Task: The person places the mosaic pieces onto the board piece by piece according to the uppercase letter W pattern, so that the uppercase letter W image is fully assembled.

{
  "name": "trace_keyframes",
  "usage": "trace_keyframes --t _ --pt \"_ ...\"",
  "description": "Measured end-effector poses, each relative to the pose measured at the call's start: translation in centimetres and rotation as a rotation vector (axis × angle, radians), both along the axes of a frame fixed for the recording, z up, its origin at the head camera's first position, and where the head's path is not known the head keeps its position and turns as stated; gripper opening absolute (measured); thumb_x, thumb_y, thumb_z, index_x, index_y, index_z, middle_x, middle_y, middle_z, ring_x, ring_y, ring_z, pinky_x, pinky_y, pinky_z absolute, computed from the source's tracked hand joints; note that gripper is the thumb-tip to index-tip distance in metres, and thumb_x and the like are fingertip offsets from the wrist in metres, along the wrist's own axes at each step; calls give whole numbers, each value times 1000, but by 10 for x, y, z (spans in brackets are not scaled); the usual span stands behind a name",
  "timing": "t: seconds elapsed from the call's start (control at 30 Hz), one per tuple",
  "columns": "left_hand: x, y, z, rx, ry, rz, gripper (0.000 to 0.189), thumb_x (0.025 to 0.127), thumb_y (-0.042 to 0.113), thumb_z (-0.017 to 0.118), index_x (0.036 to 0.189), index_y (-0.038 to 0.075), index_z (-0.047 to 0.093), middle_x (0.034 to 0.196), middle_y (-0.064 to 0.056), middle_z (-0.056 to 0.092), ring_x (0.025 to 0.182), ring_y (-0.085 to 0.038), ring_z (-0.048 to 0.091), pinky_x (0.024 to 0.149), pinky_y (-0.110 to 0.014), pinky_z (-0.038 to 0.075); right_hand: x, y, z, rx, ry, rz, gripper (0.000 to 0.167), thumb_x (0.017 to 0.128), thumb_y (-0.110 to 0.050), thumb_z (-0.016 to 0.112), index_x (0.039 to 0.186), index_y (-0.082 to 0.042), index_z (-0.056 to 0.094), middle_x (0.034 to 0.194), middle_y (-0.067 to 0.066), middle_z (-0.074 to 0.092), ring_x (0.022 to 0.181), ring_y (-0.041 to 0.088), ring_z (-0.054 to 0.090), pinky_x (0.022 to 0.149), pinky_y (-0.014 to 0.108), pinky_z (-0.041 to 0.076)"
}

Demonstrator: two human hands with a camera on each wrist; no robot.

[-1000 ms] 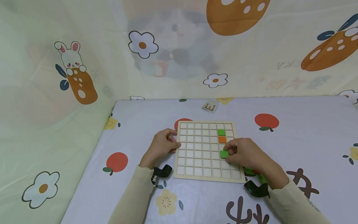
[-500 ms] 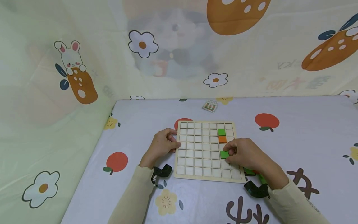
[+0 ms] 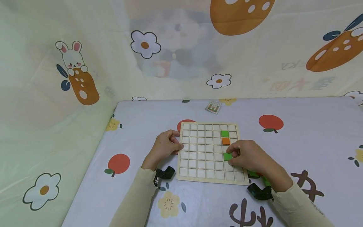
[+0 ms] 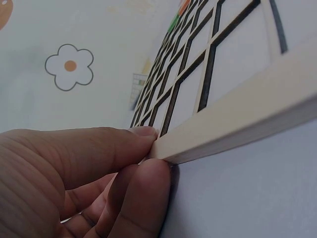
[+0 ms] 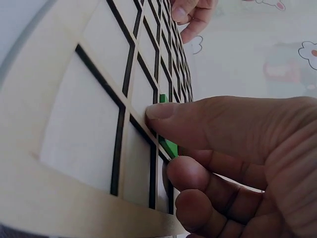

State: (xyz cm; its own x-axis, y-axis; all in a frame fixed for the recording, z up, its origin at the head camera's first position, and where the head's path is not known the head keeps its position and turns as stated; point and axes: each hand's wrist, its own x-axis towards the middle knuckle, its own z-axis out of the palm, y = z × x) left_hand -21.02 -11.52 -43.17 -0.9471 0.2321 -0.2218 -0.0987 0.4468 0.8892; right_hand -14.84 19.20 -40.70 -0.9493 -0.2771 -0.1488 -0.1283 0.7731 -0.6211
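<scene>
A pale wooden grid board [image 3: 210, 181] lies in front of me on the table. My left hand [image 3: 163, 145] holds its left edge, the thumb tip on the frame and the curled fingers against the side. Over the right part of the board, my right hand [image 3: 250, 156] pinches a green square tile [image 3: 227, 156] between thumb and fingers, right at one of the cells. The right wrist view shows that tile [image 5: 169, 146] partly hidden behind the thumb. Farther up the board, another green tile [image 3: 224, 134] sits directly above an orange tile [image 3: 225, 141].
A small card [image 3: 213, 107] with a coloured grid pattern lies behind the board. Loose green tiles [image 3: 253, 174] and a bit of red show beside the board's lower right, partly covered by the right wrist. A printed cloth [image 3: 85, 195] covers the table; patterned curtains rise behind and left.
</scene>
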Motion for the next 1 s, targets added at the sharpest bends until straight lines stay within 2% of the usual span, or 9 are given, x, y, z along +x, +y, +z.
trace_keyframes --t 0.13,0.33,0.5,0.7,0.9,1.0 --pt "0 0 0 2 -1 1 45 81 3 80 122 1 60 84 -10 62 60 -16 62 56 -27 56 0 0 1 5 9 6 28 75 -10 83 101 -7 73 77 0 54 76 17 50 62 30 41" --pt "0 0 0 10 1 -1 45 81 2 79 122 1 60 84 -10 62 59 -15 61 56 -27 56 -3 1 8 3 51 -21 45 76 -17 84 116 -4 70 91 4 58 82 21 51 66 32 44" --pt "0 -1 0 16 5 -2 45 81 2 79 121 1 60 84 -10 62 59 -15 61 56 -27 56 -11 4 14 30 88 -39 56 78 -22 84 127 -3 65 103 10 61 81 22 52 61 32 45" --pt "0 -1 -1 20 -1 -2 45 81 2 79 121 1 60 84 -11 61 59 -16 62 56 -28 56 -22 4 14 47 82 -44 52 81 -21 81 127 -3 65 106 12 61 81 23 53 58 32 45" --pt "-1 -1 -2 13 -8 1 45 81 3 79 122 2 60 84 -11 61 60 -16 61 56 -27 56 -32 4 11 73 54 -38 45 81 -21 76 122 -4 67 113 14 61 94 27 55 77 40 48" --pt "-1 -1 -3 7 -4 1 44 82 4 80 122 2 60 84 -10 61 59 -16 61 55 -27 56 -35 5 8 80 45 -34 41 81 -20 75 119 -4 69 115 14 61 100 29 54 82 44 48"
